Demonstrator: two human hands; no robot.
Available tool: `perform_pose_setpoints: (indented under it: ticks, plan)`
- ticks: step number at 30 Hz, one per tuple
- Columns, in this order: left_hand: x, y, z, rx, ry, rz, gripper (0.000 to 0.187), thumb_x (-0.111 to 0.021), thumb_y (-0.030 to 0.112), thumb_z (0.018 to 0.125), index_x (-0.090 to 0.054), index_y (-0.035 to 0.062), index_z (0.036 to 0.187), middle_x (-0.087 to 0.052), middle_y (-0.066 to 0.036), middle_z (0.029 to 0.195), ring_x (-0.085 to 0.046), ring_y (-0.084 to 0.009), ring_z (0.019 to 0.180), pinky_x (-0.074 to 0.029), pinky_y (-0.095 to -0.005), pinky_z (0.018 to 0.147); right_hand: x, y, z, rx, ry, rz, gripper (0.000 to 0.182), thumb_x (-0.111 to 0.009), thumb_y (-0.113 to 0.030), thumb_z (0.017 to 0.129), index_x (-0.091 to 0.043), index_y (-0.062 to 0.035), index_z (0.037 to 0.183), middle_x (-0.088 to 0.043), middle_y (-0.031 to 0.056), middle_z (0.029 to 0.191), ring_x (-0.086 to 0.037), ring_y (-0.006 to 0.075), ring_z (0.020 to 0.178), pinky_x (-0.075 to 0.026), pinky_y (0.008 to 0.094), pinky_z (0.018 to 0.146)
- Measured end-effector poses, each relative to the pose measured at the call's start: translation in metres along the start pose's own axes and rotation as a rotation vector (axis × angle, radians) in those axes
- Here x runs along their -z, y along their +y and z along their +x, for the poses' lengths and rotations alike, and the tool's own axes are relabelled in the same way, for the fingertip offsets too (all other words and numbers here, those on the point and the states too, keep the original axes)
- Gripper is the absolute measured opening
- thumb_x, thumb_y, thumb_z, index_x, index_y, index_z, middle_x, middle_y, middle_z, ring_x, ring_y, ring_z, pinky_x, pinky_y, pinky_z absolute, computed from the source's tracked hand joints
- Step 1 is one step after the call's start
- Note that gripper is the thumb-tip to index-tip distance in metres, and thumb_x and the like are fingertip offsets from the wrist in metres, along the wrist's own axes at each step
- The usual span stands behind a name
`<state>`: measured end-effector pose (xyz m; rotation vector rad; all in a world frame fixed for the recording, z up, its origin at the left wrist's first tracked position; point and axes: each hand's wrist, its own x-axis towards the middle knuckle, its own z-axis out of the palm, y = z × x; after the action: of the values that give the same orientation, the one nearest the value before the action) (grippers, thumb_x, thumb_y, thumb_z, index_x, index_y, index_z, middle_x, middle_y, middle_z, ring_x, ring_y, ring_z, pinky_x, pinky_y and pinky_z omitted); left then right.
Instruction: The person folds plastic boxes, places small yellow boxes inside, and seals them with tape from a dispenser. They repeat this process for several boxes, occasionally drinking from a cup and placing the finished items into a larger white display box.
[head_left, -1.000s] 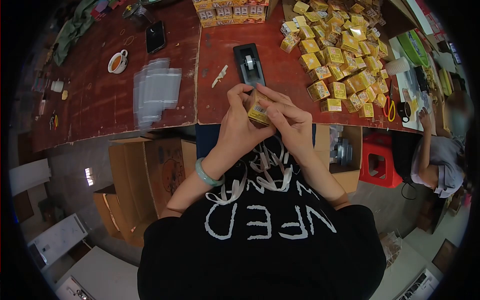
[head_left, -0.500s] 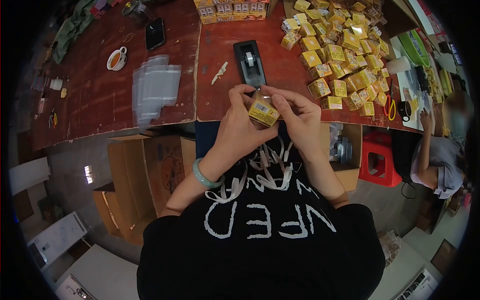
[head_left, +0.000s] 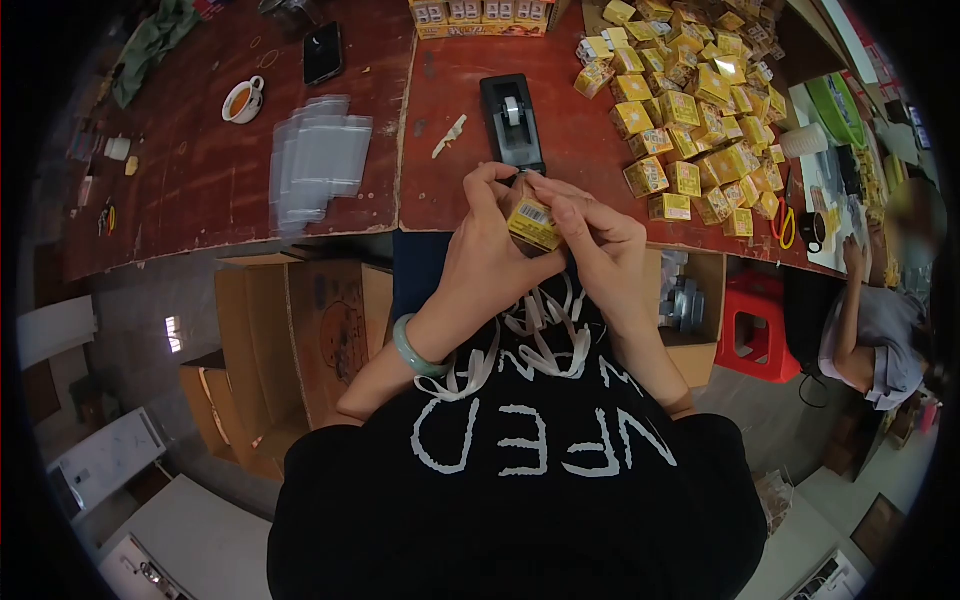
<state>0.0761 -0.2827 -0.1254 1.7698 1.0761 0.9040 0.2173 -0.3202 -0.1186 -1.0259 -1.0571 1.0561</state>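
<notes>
A small yellow box (head_left: pixel 533 222) with a barcode label is between both hands, at the table's front edge. My left hand (head_left: pixel 487 235) has its fingers closed round the box's left side and lower edge; a green bangle is on that wrist. My right hand (head_left: pixel 600 236) grips the box from the right, thumb and fingers at its upper part. The fingertips of both hands meet near the top of the box, where clear film seems to show. Just beyond them stands a black tape dispenser (head_left: pixel 517 135) with a tape roll.
Many yellow boxes (head_left: pixel 683 110) are piled at the right, near scissors (head_left: pixel 785 222). Clear plastic bags (head_left: pixel 322 165), a cup (head_left: pixel 242 100) and a phone (head_left: pixel 322 54) lie at the left. A co-worker (head_left: pixel 870 330) is at the far right, beside a red stool (head_left: pixel 755 325).
The view has shifted slightly, so the table's objects appear a little further right. The box is tilted somewhat differently, and both hands still hold it.
</notes>
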Motion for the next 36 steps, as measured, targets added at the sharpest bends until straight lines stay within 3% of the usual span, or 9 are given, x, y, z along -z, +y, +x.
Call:
perform_pose_setpoints:
  ticks: [6, 10, 12, 15, 17, 23, 26, 32, 36]
  plan:
    - [0.012, -0.010, -0.017, 0.051, -0.016, -0.045, 0.078, -0.082, 0.020, 0.078, -0.030, 0.0033, 0.134, -0.057, -0.021, 0.109, -0.064, -0.0359, 0.098, -0.052, -0.0407, 0.085, -0.007, 0.038, -0.003, 0.159, -0.119, -0.144, 0.023, -0.065, -0.001, 0.091, -0.071, 0.0026, 0.113, -0.066, 0.0177, 0.125, -0.062, 0.0270, 0.119, -0.047, 0.0348, 0.101]
    - [0.034, -0.023, -0.021, -0.164, -0.158, 0.032, 0.055, -0.073, 0.015, 0.088, -0.042, 0.0066, 0.133, -0.054, -0.018, 0.117, -0.061, -0.0336, 0.103, -0.050, -0.0380, 0.089, -0.011, 0.043, -0.006, -0.049, 0.031, 0.063, 0.008, -0.070, 0.002, 0.087, -0.072, 0.0034, 0.094, -0.067, 0.0161, 0.118, -0.064, 0.0232, 0.111, -0.049, 0.0324, 0.096]
    - [0.039, -0.031, -0.021, -0.155, -0.124, 0.113, 0.032, -0.069, 0.016, 0.091, -0.055, 0.0081, 0.119, -0.053, -0.013, 0.128, -0.064, -0.0331, 0.098, -0.052, -0.0369, 0.086, 0.002, 0.058, 0.016, 0.301, 0.267, -0.315, 0.009, -0.072, -0.002, 0.087, -0.065, 0.0005, 0.082, -0.065, 0.0115, 0.109, -0.063, 0.0195, 0.096, -0.049, 0.0294, 0.086]
    - [0.038, -0.053, -0.009, -0.336, -0.172, 0.407, 0.022, -0.069, 0.017, 0.089, -0.060, 0.0088, 0.108, -0.050, -0.008, 0.143, -0.065, -0.0312, 0.086, -0.056, -0.0362, 0.073, 0.027, 0.096, 0.045, 0.171, 0.285, -0.472, 0.012, -0.075, -0.014, 0.087, -0.069, -0.0030, 0.089, -0.063, 0.0102, 0.105, -0.058, 0.0204, 0.100, -0.047, 0.0318, 0.085]
    - [0.028, -0.062, -0.002, -0.393, -0.196, 0.542, 0.021, -0.070, 0.017, 0.087, -0.061, 0.0100, 0.105, -0.050, -0.007, 0.144, -0.065, -0.0282, 0.084, -0.056, -0.0357, 0.070, 0.032, 0.112, 0.056, 0.025, 0.113, -0.622, 0.016, -0.078, -0.020, 0.086, -0.074, -0.0059, 0.092, -0.061, 0.0110, 0.111, -0.053, 0.0208, 0.112, -0.043, 0.0328, 0.093]
    - [0.016, -0.067, -0.002, -0.394, -0.171, 0.692, 0.019, -0.072, 0.015, 0.082, -0.063, 0.0120, 0.099, -0.048, -0.005, 0.148, -0.061, -0.0242, 0.076, -0.055, -0.0334, 0.065, 0.027, 0.113, 0.063, -0.269, 0.143, 0.031, 0.009, -0.076, -0.014, 0.087, -0.077, -0.0053, 0.090, -0.054, 0.0152, 0.129, -0.050, 0.0194, 0.124, -0.042, 0.0319, 0.100]
    - [0.013, -0.069, -0.002, -0.390, -0.149, 0.699, 0.019, -0.071, 0.016, 0.082, -0.061, 0.0116, 0.098, -0.046, -0.003, 0.150, -0.063, -0.0265, 0.078, -0.056, -0.0332, 0.063, 0.027, 0.096, 0.047, -0.245, 0.122, 0.069, 0.006, -0.075, -0.009, 0.086, -0.077, -0.0040, 0.090, -0.053, 0.0145, 0.131, -0.051, 0.0192, 0.124, -0.043, 0.0330, 0.100]
    - [0.014, -0.071, -0.003, -0.381, -0.152, 0.673, 0.020, -0.071, 0.016, 0.083, -0.062, 0.0111, 0.099, -0.046, -0.004, 0.150, -0.063, -0.0273, 0.080, -0.056, -0.0329, 0.067, 0.023, 0.141, 0.022, -0.026, 0.163, -0.436, 0.005, -0.074, -0.001, 0.085, -0.074, 0.0005, 0.089, -0.054, 0.0151, 0.133, -0.051, 0.0245, 0.126, -0.040, 0.0347, 0.104]
    - [0.025, -0.059, 0.003, -0.222, -0.183, 0.370, 0.031, -0.078, 0.018, 0.082, -0.059, 0.0113, 0.107, -0.054, -0.005, 0.139, -0.066, -0.0235, 0.091, -0.056, -0.0308, 0.075, 0.035, 0.111, 0.000, 0.075, 0.170, -0.532, 0.004, -0.073, 0.000, 0.084, -0.072, 0.0023, 0.087, -0.064, 0.0170, 0.118, -0.062, 0.0241, 0.109, -0.047, 0.0322, 0.095]
